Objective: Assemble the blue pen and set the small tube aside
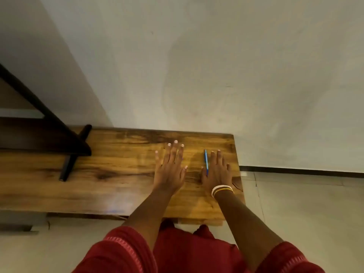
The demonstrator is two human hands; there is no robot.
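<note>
Both hands flat on desk, pen by right hand.
We see left hand (170,166) and right hand (216,170) spread open, gripping nothing; blue pen (206,161) lies touching the right index side, near the desk (110,170) end. We judge a nudge could roll it off.

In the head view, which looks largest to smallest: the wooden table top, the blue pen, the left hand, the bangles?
1. wooden table top
2. left hand
3. blue pen; bangles: too alike in size to rank.
</note>
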